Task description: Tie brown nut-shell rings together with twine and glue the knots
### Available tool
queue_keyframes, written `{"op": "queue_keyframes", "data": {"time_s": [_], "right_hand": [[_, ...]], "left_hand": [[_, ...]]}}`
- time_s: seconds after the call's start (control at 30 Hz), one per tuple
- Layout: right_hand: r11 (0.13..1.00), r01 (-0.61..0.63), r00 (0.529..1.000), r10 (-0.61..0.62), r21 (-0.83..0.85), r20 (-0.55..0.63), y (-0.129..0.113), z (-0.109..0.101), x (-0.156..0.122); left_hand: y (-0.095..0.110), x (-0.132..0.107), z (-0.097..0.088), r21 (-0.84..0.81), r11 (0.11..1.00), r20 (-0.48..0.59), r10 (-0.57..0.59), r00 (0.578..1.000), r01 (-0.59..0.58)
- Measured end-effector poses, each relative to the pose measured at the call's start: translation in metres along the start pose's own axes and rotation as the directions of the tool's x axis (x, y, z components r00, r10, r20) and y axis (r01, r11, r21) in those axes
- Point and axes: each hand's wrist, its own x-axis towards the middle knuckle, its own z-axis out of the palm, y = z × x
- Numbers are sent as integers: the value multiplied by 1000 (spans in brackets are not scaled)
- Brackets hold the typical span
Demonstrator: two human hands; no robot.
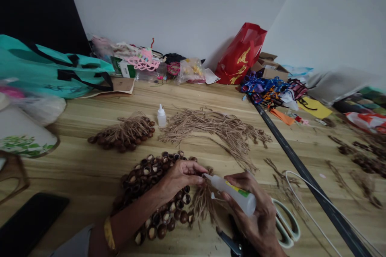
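Note:
My right hand point(256, 204) is wrapped round a white squeeze bottle point(233, 192) with a yellow-green label, tilted so its nozzle points left. My left hand point(176, 178) is closed in a pinch right at the nozzle's tip; what its fingers hold is too small and hidden to make out. A bunch of brown cords point(203, 204) lies just below the fingertips. Under and beside my left forearm spreads a pile of brown, hollow nut shells point(147, 182), many with pale insides.
Loose twine cords point(208, 124) lie behind my hands, by a small white dropper bottle point(162, 117). Corded brown nuts point(122, 134) sit left of these. Scissors point(288, 225) and a white cable point(307, 204) lie right; a phone point(31, 223) lies left. A red bag point(241, 54) stands behind.

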Motion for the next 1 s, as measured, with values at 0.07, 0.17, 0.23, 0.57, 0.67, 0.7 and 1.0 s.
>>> {"op": "queue_keyframes", "data": {"time_s": [0.07, 0.17, 0.23, 0.57, 0.67, 0.7, 1.0], "right_hand": [[1000, -3, 1000, 3, 2, 3, 0, 0, -1], [1000, 11, 1000, -11, 0, -9, 1, 0, -1], [1000, 10, 1000, -10, 5, -8, 0, 0, -1], [998, 54, 998, -54, -18, 14, -1, -3, 2], [999, 38, 999, -37, -25, 18, -2, -3, 2], [999, 29, 999, -29, -26, 21, -3, -3, 2], [999, 41, 999, -41, -16, 2, -3, -4, 1]], "left_hand": [[0, 0, 0, -2, 1000, 6, 2, 1000, -2], [1, 0, 0, -12, 1000, 8, 5, 1000, -5], [1, 0, 1, -14, 1000, 5, 3, 1000, -3], [3, -1, 2, 0, 1000, 11, -23, 1000, 23], [2, -1, 2, 10, 1000, 10, -26, 1000, 26], [2, -1, 2, 8, 1000, 10, -28, 1000, 28], [4, -2, 3, 5, 1000, 7, -24, 1000, 24]]}}
